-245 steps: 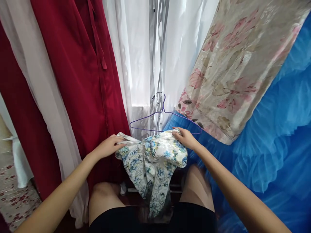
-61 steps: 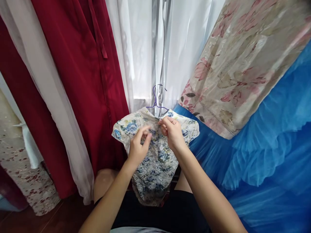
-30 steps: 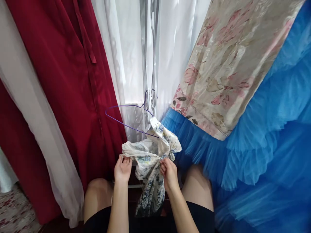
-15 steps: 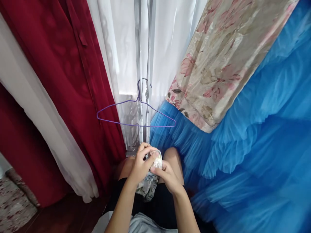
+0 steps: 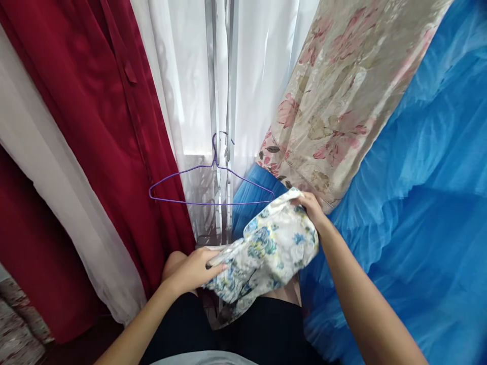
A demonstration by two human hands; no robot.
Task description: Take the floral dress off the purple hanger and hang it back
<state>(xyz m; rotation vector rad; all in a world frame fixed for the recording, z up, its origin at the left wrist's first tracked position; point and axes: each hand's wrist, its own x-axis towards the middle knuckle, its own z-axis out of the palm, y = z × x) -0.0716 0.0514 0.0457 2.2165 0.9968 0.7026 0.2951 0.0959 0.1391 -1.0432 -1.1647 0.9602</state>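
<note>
A small white garment with blue and yellow flowers [image 5: 266, 253] is stretched between my hands above my lap. My left hand [image 5: 192, 271] pinches its lower left edge near my knee. My right hand [image 5: 311, 207] grips its upper right corner, raised higher. Just above the garment a thin purple wire hanger [image 5: 211, 187] hangs bare from a metal rod in front of the white curtain.
A dark red dress [image 5: 95, 126] and a sheer white cloth [image 5: 49, 187] hang at left. A beige floral fabric [image 5: 342, 96] and a blue tulle skirt [image 5: 411, 213] fill the right. A white curtain [image 5: 258, 76] hangs behind the hanger.
The garment was on the hanger two seconds ago, then came off and was bunched in both hands at my lap. Now my hands have drawn apart and spread it out.
</note>
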